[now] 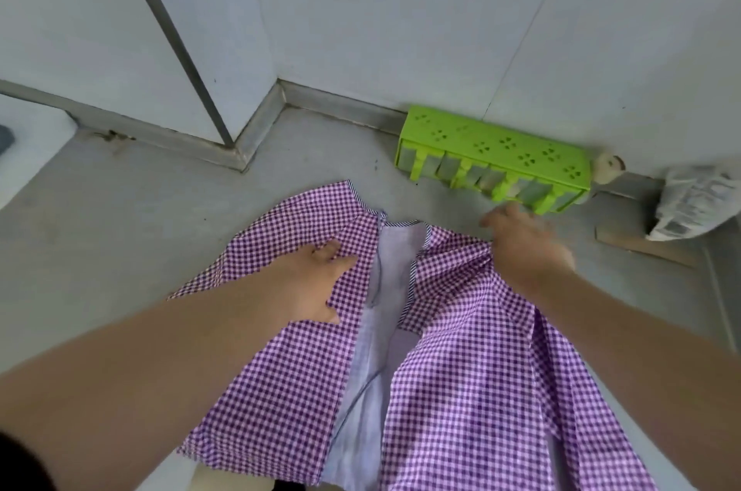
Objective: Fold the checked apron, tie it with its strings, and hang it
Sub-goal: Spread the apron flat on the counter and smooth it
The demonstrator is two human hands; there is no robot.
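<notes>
The purple-and-white checked apron (pixel 461 350) lies spread on a grey counter, both side flaps turned in toward the middle. A pale lilac lining strip (pixel 377 330) shows between the flaps, with a thin string (pixel 376 282) running down it. My left hand (pixel 316 282) presses flat on the left flap, fingers straight. My right hand (pixel 525 246) hovers blurred over the right flap's far edge, fingers loosely extended, holding nothing that I can see.
A lime-green plastic rack (pixel 497 157) stands against the wall behind the apron. A crumpled printed bag (pixel 697 201) and a flat cardboard piece (pixel 641 246) lie at the right. The grey counter (pixel 120 218) meets white wall panels at the back.
</notes>
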